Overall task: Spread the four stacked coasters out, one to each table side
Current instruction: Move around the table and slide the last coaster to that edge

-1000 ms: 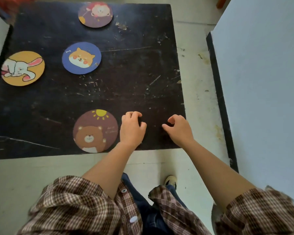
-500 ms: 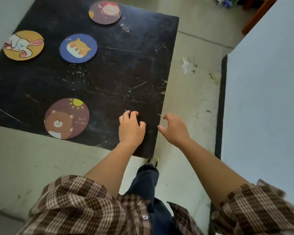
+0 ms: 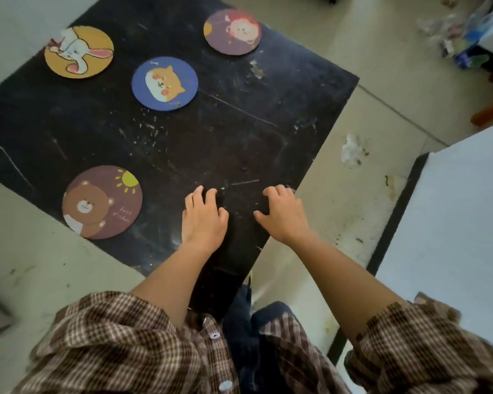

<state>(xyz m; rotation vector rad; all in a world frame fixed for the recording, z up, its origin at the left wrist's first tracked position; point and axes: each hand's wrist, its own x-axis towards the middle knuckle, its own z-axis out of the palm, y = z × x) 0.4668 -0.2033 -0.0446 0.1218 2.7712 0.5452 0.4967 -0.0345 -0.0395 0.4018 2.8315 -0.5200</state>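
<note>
Several round coasters lie flat on the scratched black table (image 3: 239,132). A brown bear coaster (image 3: 102,202) sits near the front edge on the left. A blue dog coaster (image 3: 164,83) lies near the middle. A yellow rabbit coaster (image 3: 79,52) is at the left edge, and a purple lion coaster (image 3: 232,31) at the far edge. My left hand (image 3: 204,216) rests on the table near its front right corner, fingers curled, holding nothing. Just to its right, my right hand (image 3: 282,213) rests at the table's right edge, fingers loosely bent, also holding nothing.
A white panel with a dark edge (image 3: 450,223) stands close on the right. Pale tiled floor (image 3: 362,115) surrounds the table, with a scrap of white paper (image 3: 352,150) on it. Clutter and packaging (image 3: 478,32) lie at the far right.
The view has swung, so the table now appears turned and shifted left. My right hand has come from beyond the table edge onto the tabletop. The coasters keep their places.
</note>
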